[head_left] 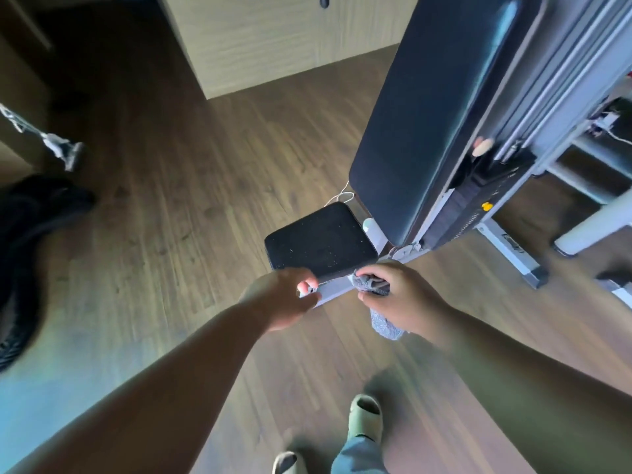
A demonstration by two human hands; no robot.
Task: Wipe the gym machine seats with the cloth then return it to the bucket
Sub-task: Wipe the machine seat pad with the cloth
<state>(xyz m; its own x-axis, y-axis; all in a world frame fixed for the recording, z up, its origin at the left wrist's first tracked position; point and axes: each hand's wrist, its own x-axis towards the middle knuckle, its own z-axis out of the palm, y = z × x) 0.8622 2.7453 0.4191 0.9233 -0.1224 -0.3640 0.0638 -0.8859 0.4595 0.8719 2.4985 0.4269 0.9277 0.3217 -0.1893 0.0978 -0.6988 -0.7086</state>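
Observation:
A small black seat pad (321, 239) sits in the middle of the view, dusty on top, with a long black backrest pad (441, 107) rising behind it to the right. My right hand (400, 299) grips a bunched grey cloth (371, 285) just below the seat's near right corner; one end of the cloth hangs down under the hand. My left hand (284, 299) is at the near edge of the seat, its fingers curled around the end of the white frame bar (328, 290) under the pad. No bucket is in view.
The machine's white frame (513, 249) and weight stack (478, 196) stand at the right. A cable handle (58, 145) hangs at the left above a dark object (30, 241). A light wooden cabinet (273, 39) stands behind. My sandalled feet (364, 419) are on the wood floor.

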